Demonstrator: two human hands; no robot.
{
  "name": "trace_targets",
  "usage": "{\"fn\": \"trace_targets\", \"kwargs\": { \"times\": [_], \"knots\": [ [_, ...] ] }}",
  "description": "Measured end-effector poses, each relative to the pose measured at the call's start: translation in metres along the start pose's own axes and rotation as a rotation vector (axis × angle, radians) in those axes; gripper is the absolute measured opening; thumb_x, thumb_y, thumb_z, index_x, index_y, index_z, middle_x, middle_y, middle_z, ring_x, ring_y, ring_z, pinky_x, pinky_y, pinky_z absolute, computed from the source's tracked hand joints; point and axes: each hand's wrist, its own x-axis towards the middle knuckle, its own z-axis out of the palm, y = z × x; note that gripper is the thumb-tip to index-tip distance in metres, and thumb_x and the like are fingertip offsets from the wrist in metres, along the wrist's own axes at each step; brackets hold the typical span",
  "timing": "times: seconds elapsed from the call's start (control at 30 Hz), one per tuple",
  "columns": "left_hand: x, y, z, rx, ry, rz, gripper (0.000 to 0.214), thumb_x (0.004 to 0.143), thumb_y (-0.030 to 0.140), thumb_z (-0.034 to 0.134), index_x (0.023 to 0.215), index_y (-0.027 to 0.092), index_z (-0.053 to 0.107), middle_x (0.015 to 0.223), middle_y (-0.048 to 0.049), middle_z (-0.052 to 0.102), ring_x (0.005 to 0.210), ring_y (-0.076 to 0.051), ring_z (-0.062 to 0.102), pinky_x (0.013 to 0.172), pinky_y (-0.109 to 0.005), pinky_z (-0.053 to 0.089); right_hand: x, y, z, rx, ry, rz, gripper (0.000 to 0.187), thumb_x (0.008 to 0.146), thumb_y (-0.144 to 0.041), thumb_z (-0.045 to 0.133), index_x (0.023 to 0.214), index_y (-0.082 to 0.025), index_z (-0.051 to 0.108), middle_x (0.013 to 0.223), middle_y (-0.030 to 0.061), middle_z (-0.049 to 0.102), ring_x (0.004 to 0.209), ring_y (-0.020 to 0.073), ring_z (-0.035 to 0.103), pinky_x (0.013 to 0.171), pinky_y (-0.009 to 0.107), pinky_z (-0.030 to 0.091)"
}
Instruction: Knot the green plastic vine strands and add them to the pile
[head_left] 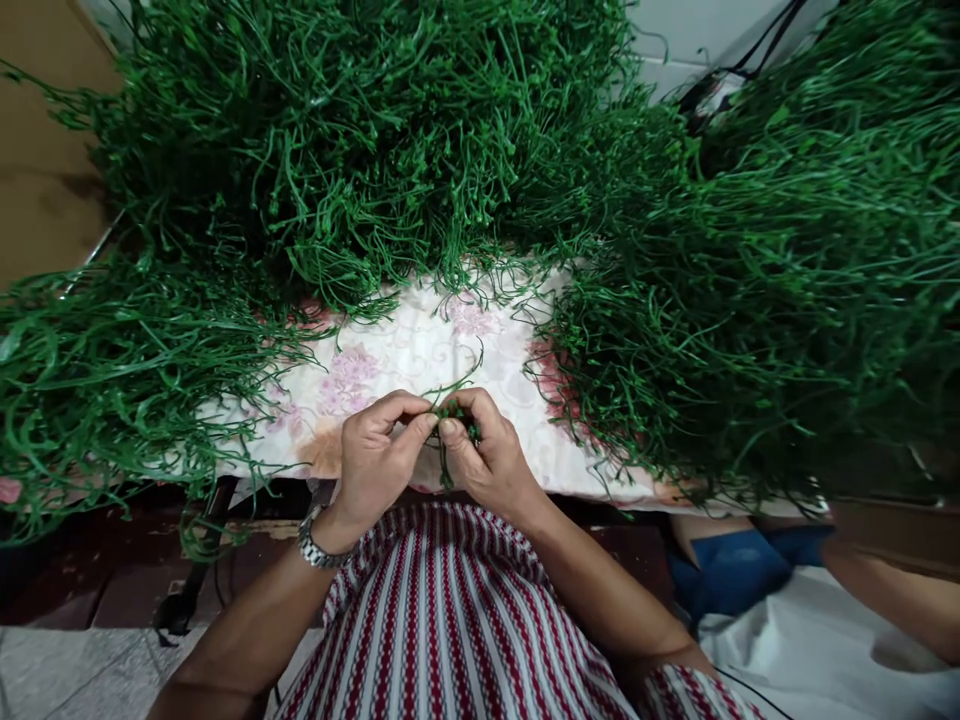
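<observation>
My left hand [379, 460] and my right hand [487, 455] meet in front of me at the near edge of a table. Both pinch a small green plastic sprig [452, 412] between thumb and fingers. Thin green stems hang down from it between my hands. A metal watch [319, 545] sits on my left wrist. Under my hands lies a white cloth with pink flowers [405, 350].
Big heaps of green plastic stems [360, 140] cover the back and left of the table, and another heap [765, 300] fills the right. My striped red and white garment [450, 620] is below. Another person's arm [892, 590] and blue clothing show at lower right.
</observation>
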Motion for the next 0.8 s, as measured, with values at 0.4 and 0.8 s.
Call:
{"fn": "trace_targets", "kwargs": {
  "times": [0.4, 0.8],
  "knots": [
    [0.013, 0.010, -0.018, 0.260, -0.424, 0.179, 0.013, 0.078, 0.009, 0.050, 0.068, 0.016, 0.056, 0.062, 0.0025, 0.054, 0.058, -0.009, 0.048, 0.057, -0.020, 0.037, 0.007, 0.007, -0.022, -0.030, -0.282, -0.144, 0.016, 0.087, -0.019, 0.046, 0.072, -0.016, 0.050, 0.067, -0.0004, 0.047, 0.064, 0.0112, 0.045, 0.061, 0.023, 0.036],
    [0.021, 0.008, -0.030, 0.060, -0.652, 0.036, 0.011, 0.078, 0.014, 0.054, 0.067, 0.015, 0.056, 0.058, 0.0030, 0.049, 0.054, -0.008, 0.042, 0.053, -0.021, 0.032, 0.023, 0.004, -0.049, -0.115, -0.533, -0.344, 0.011, 0.090, -0.020, 0.042, 0.084, -0.016, 0.051, 0.081, 0.0056, 0.054, 0.079, 0.0152, 0.050, 0.072, 0.028, 0.042]
  ]
}}
